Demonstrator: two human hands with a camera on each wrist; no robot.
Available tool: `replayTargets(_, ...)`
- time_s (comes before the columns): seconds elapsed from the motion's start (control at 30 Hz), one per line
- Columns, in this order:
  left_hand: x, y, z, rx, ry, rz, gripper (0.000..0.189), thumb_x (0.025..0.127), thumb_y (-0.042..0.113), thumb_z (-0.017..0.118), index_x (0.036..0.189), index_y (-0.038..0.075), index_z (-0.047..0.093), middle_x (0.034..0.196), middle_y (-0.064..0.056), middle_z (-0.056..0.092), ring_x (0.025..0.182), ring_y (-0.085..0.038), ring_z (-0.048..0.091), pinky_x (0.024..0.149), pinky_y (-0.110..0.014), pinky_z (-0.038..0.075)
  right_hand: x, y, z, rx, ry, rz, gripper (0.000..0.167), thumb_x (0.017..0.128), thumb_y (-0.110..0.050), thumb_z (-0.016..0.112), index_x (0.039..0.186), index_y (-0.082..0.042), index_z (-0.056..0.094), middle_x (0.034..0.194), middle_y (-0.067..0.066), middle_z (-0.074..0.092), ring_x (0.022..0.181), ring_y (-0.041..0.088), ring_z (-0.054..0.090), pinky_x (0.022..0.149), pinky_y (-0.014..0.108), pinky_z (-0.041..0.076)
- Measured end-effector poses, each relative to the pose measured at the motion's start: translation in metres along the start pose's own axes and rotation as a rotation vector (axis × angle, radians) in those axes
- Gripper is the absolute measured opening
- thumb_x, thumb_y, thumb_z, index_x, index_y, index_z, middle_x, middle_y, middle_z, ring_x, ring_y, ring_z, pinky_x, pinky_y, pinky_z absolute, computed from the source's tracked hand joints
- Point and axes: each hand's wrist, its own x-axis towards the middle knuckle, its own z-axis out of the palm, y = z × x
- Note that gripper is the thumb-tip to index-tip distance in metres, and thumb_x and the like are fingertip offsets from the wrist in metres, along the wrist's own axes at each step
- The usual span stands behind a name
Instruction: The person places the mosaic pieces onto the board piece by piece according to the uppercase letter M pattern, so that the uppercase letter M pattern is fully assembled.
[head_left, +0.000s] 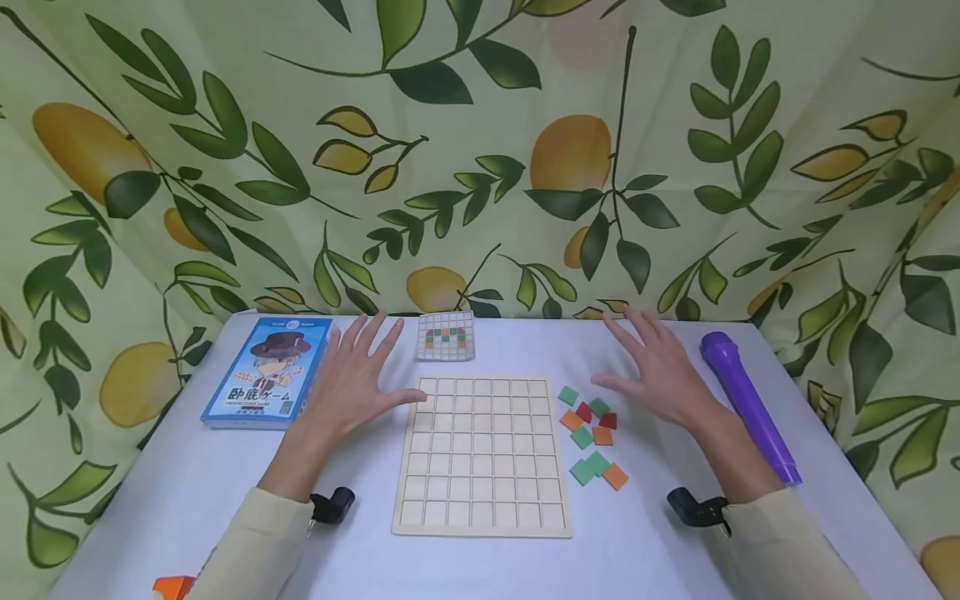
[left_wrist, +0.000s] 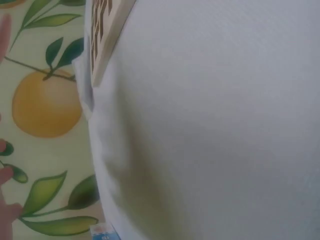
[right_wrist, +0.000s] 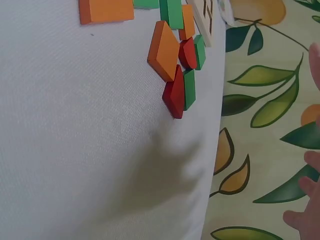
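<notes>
In the head view my left hand [head_left: 351, 379] is raised with fingers spread, its thumb over the upper left corner of a wooden grid board [head_left: 482, 456]. My right hand [head_left: 656, 371], also spread and holding nothing, hovers above the table right of the board. Between that hand and the board lie several small flat tiles: green [head_left: 582, 437], orange [head_left: 615, 476] and red [head_left: 608, 422]. The right wrist view shows orange [right_wrist: 164, 50] and red tiles [right_wrist: 175, 95] close up, with a hand's shadow beside them. Behind the board is a small pattern card [head_left: 446, 336] printed with a grid and coloured squares.
A blue game box [head_left: 262, 375] lies at the back left, partly behind my left hand. At the right lies a purple microphone-shaped object [head_left: 750, 408]. An orange piece [head_left: 173, 587] shows by the left sleeve. Behind the white table [head_left: 360, 567] hangs a leaf-and-fruit patterned curtain [head_left: 480, 167].
</notes>
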Motion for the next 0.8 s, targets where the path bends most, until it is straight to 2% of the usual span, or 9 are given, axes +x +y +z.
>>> replayTargets(0.2,-0.006,0.000,-0.001,-0.096,-0.086,0.026,0.109,0.078,0.074,0.068,0.164,0.022,0.025,0.174,-0.010,0.016,0.158,-0.042,0.019,0.127,-0.068,0.017,-0.001,-0.004,-0.002,0.088,-0.059,-0.010,0.094,0.087,-0.059,0.072,0.163,-0.028,0.026,0.169,0.020,0.025,0.153,0.051,0.023,0.113,0.081,0.027)
replayTargets(0.3,-0.012,0.000,0.001,-0.169,-0.136,0.039,0.108,0.079,0.071,0.072,0.164,0.022,0.024,0.174,-0.009,0.014,0.160,-0.042,0.015,0.127,-0.068,0.014,-0.001,-0.007,-0.001,0.148,-0.105,0.008,0.091,0.087,-0.055,0.075,0.162,-0.028,0.031,0.167,0.017,0.030,0.152,0.048,0.027,0.113,0.077,0.031)
replayTargets(0.43,-0.020,0.001,0.006,-0.200,-0.181,0.051,0.107,0.080,0.070,0.072,0.163,0.022,0.026,0.174,-0.008,0.014,0.160,-0.041,0.013,0.127,-0.069,0.013,-0.003,-0.011,0.003,0.213,-0.160,0.031,0.082,0.087,-0.048,0.078,0.157,-0.024,0.042,0.163,0.016,0.039,0.151,0.044,0.033,0.115,0.072,0.034)
replayTargets(0.53,-0.026,0.001,0.009,-0.225,-0.225,0.063,0.107,0.079,0.069,0.073,0.163,0.020,0.027,0.174,-0.007,0.015,0.160,-0.042,0.015,0.126,-0.070,0.014,-0.005,-0.011,0.008,0.263,-0.183,0.032,0.070,0.088,-0.039,0.080,0.149,-0.019,0.054,0.156,0.015,0.051,0.147,0.042,0.041,0.116,0.068,0.038)
replayTargets(0.67,-0.036,0.001,0.011,-0.308,-0.332,0.070,0.111,0.075,0.068,0.078,0.163,0.021,0.029,0.174,-0.006,0.016,0.160,-0.043,0.015,0.126,-0.072,0.012,-0.008,-0.009,0.017,0.325,-0.218,0.033,0.049,0.088,-0.029,0.081,0.133,-0.016,0.067,0.140,0.012,0.066,0.137,0.039,0.054,0.110,0.065,0.046)
replayTargets(0.8,-0.044,0.002,0.013,-0.371,-0.423,0.079,0.118,0.067,0.067,0.084,0.162,0.021,0.031,0.174,-0.005,0.018,0.160,-0.042,0.013,0.124,-0.074,0.009,-0.009,-0.005,0.028,0.353,-0.250,0.001,0.032,0.086,-0.024,0.082,0.116,-0.017,0.075,0.123,0.006,0.075,0.123,0.034,0.063,0.106,0.060,0.051)
